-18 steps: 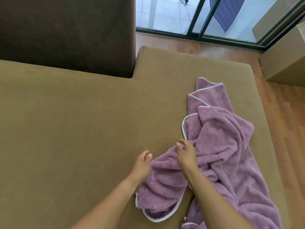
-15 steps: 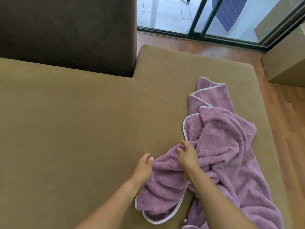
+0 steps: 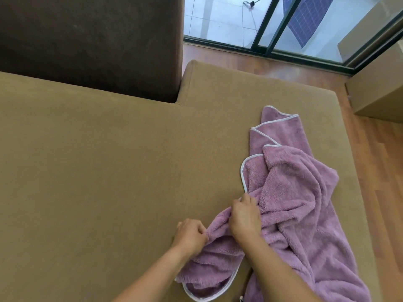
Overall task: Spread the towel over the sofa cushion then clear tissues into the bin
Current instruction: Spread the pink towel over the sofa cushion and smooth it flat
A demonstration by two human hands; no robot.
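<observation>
A fluffy purple towel (image 3: 296, 192) with white edging lies crumpled on the right part of the tan sofa cushion (image 3: 109, 171). My left hand (image 3: 192, 235) pinches a fold at the towel's left side, fingers curled. Just to its right, my right hand (image 3: 245, 216) grips a bunched ridge of the same towel. Both hands sit close together near the cushion's front. No tissues and no bin show in this view.
A dark brown backrest (image 3: 91, 44) rises at the back left. Wooden floor (image 3: 381, 171) runs along the cushion's right side, with a cardboard box (image 3: 377, 83) on it. A glass sliding door (image 3: 272, 25) is at the far end.
My left hand has closed its fingers onto the towel's fold, where before they were loose beside it. My right hand keeps its hold and has pulled the fabric slightly toward the left.
</observation>
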